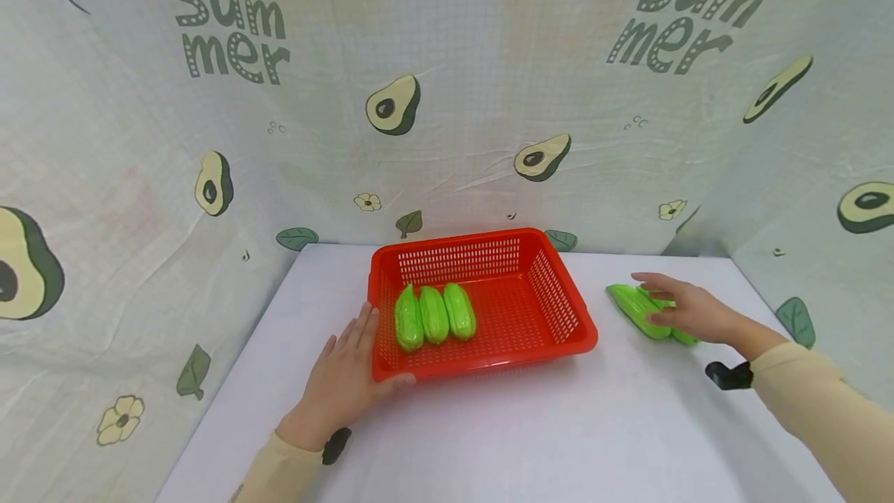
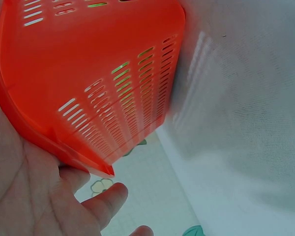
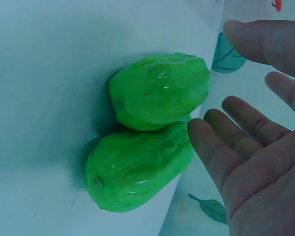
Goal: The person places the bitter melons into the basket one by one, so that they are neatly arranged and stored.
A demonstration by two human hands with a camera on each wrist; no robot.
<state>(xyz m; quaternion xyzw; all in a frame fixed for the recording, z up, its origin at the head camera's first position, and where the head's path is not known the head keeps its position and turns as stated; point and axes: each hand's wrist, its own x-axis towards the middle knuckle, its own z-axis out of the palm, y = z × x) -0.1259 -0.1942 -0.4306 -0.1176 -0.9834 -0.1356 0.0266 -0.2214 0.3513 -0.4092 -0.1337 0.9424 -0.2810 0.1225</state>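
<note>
A red slotted plastic basket (image 1: 527,309) stands on the white table. Side by side in its left part lie three glossy green gourds (image 1: 434,315). My left hand (image 1: 345,379) rests at the basket's front left corner, fingers straight along the left rim and thumb by the front rim. Off to the right, two more green gourds (image 3: 160,91) lie close together on the table. Just over them hovers my right hand (image 1: 687,309), thumb and fingers spread apart and holding nothing. In the right wrist view its fingertips (image 3: 199,130) come near the gourds' far ends.
The white table (image 1: 475,441) runs back to a cloth backdrop (image 1: 461,37) printed with avocados, leaves and lettering. More of this cloth hangs along the left and right sides. A dark band-like piece (image 1: 729,376) sits at my right wrist.
</note>
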